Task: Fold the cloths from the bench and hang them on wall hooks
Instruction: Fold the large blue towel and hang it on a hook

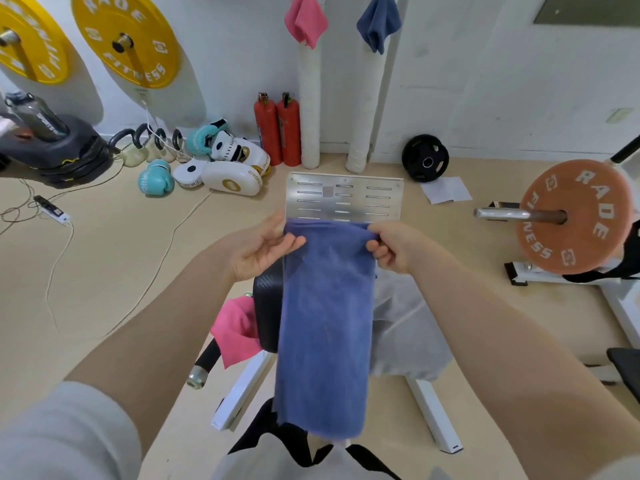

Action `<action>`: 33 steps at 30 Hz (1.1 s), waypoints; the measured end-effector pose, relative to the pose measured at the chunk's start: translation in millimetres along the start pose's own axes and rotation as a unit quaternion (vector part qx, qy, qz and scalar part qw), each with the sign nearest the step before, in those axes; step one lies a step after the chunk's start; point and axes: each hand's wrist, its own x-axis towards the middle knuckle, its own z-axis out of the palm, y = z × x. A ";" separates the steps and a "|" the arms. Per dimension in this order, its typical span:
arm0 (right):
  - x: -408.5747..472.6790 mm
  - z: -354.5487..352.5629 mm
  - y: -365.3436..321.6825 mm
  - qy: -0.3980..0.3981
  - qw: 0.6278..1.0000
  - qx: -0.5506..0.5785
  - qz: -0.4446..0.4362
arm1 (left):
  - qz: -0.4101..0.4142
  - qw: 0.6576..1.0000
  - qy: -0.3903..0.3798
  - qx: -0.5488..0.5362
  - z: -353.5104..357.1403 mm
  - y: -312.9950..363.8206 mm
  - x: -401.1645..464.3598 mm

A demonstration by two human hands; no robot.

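Observation:
A long blue cloth (pixel 323 327) hangs in front of me, folded lengthwise into a narrow strip. My left hand (pixel 258 249) pinches its top left corner and my right hand (pixel 393 249) grips its top right corner. Below it is the black bench (pixel 266 313), with a pink cloth (pixel 235 329) lying at its left side and a grey cloth (pixel 401 327) spread over its right part. On the wall ahead a pink cloth (pixel 305 20) and a dark blue cloth (pixel 378 22) hang from hooks.
A metal footplate (pixel 344 197) stands beyond the bench. An orange weight plate on a bar (pixel 571 216) is at right. Boxing gloves and pads (pixel 214 168), kettlebells (pixel 145 147), fire extinguishers (pixel 277 129) and cables lie on the floor at left.

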 end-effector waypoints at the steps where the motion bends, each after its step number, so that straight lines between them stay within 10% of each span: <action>1: 10.5 3.1 3.9 0.033 0.998 -0.054 0.006 | 0.009 1.000 0.013 0.018 -7.7 -4.6 8.6; 11: 96.7 40.5 -17.0 0.102 0.979 -0.175 -0.020 | 0.042 0.971 0.091 0.219 -50.2 21.3 86.1; 18: 137.3 34.2 -20.4 0.044 0.953 -0.297 -0.040 | -0.005 0.873 0.030 0.487 -65.7 56.0 135.9; 29: 199.0 46.3 -1.8 0.236 0.940 -0.204 -0.135 | 0.058 0.939 0.105 0.322 -56.8 57.0 187.6; 33: 191.9 55.5 17.7 0.153 0.942 -0.298 -0.030 | -0.022 0.892 0.106 0.439 -65.6 27.4 182.2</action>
